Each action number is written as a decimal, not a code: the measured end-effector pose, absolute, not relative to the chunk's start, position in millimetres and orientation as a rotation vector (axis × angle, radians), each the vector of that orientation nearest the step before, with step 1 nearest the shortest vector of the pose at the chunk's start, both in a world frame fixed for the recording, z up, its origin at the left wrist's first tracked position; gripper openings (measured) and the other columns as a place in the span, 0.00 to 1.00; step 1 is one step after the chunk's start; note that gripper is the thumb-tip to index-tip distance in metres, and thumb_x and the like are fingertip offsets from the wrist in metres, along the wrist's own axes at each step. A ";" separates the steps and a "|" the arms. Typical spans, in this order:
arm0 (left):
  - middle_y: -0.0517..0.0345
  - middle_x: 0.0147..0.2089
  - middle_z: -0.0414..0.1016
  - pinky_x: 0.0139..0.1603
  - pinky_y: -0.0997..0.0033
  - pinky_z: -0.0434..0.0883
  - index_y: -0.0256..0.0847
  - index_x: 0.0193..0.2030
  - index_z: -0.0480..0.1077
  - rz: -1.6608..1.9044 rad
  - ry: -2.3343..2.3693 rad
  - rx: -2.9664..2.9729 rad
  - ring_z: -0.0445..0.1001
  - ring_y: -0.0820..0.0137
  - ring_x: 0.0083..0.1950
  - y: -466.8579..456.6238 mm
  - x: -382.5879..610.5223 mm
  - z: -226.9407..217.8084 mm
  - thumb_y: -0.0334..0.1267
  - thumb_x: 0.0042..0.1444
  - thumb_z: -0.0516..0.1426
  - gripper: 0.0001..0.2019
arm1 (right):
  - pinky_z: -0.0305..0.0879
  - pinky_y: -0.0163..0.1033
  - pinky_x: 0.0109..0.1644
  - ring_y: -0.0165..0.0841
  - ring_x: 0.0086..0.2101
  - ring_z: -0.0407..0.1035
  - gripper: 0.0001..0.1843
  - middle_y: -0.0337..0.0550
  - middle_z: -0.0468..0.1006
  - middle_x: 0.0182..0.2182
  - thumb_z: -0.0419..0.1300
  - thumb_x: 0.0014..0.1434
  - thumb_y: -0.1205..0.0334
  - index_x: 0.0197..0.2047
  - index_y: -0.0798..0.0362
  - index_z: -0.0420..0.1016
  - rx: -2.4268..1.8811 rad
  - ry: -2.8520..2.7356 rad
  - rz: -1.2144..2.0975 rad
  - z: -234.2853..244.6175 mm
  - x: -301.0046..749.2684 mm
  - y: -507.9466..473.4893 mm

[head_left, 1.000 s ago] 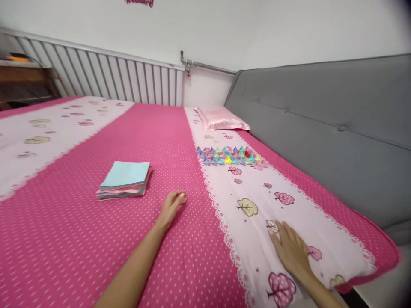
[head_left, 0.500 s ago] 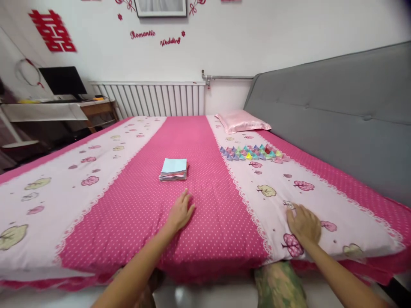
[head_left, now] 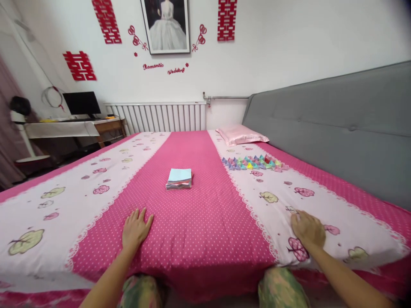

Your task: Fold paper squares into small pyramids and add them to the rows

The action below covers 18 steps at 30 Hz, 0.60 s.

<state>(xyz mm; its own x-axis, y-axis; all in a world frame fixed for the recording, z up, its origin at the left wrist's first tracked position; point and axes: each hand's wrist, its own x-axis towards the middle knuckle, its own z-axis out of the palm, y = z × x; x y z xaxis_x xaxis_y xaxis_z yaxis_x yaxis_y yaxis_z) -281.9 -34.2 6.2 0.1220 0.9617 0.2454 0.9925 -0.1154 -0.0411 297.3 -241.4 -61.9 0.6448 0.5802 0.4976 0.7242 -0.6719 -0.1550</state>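
Note:
My left hand point(head_left: 135, 227) lies flat on the pink dotted bedsheet point(head_left: 199, 214), fingers spread, holding nothing. My right hand point(head_left: 307, 230) rests palm down on the pale tree-print stripe near the bed's front edge, its fingers curled slightly against the cloth. A stack of coloured paper squares point(head_left: 179, 178) with a light blue sheet on top sits in the middle of the bed, well beyond both hands. A cluster of small folded paper shapes point(head_left: 253, 162) in many colours lies farther right, near the headboard.
A grey padded headboard point(head_left: 337, 124) runs along the right. A pink pillow point(head_left: 241, 134) lies at the far end by a white radiator point(head_left: 160, 117). A desk with a monitor point(head_left: 81, 103) stands at the left. My knees show below the bed's edge.
The view has pulled back and risen, showing the whole room. My left hand has slid left and toward the bed's front edge and spread flat. My right hand has stayed on the tree-print stripe.

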 end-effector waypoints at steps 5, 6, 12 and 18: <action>0.43 0.61 0.62 0.62 0.60 0.51 0.32 0.59 0.61 -0.318 -1.953 -2.199 0.58 0.60 0.62 -36.2 -281.8 11.2 0.51 0.58 0.38 0.31 | 0.56 0.44 0.50 0.44 0.44 0.66 0.23 0.50 0.76 0.43 0.45 0.57 0.55 0.46 0.59 0.73 -2.529 -1.030 -0.600 -62.7 298.0 -240.0; 0.43 0.60 0.63 0.62 0.61 0.51 0.32 0.58 0.62 -0.331 -1.956 -2.197 0.59 0.61 0.62 -36.9 -281.7 12.2 0.51 0.58 0.38 0.31 | 0.56 0.44 0.50 0.44 0.44 0.66 0.23 0.50 0.76 0.43 0.45 0.57 0.55 0.46 0.59 0.73 -2.536 -1.024 -0.596 -61.5 297.1 -240.4; 0.42 0.58 0.65 0.61 0.61 0.54 0.31 0.56 0.65 -0.403 -1.944 -2.184 0.62 0.60 0.60 -43.3 -277.0 17.6 0.50 0.58 0.40 0.29 | 0.57 0.45 0.49 0.44 0.43 0.66 0.23 0.50 0.76 0.42 0.45 0.57 0.55 0.45 0.58 0.73 -2.540 -1.014 -0.575 -54.6 290.5 -243.2; 0.44 0.59 0.65 0.62 0.63 0.53 0.32 0.56 0.65 -0.384 -1.966 -2.164 0.61 0.60 0.61 -43.5 -277.1 17.0 0.50 0.58 0.39 0.30 | 0.57 0.45 0.48 0.45 0.43 0.66 0.23 0.50 0.76 0.43 0.44 0.57 0.55 0.46 0.57 0.73 -2.562 -1.014 -0.558 -53.1 289.1 -243.7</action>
<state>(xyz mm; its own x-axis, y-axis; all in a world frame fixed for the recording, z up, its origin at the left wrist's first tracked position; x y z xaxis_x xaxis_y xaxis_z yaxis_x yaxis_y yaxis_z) -277.1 -43.5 17.0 0.0858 0.9444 0.3174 0.9944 -0.1010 0.0315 289.1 -243.7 -53.1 0.6703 0.5753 0.4688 0.7039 -0.6930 -0.1560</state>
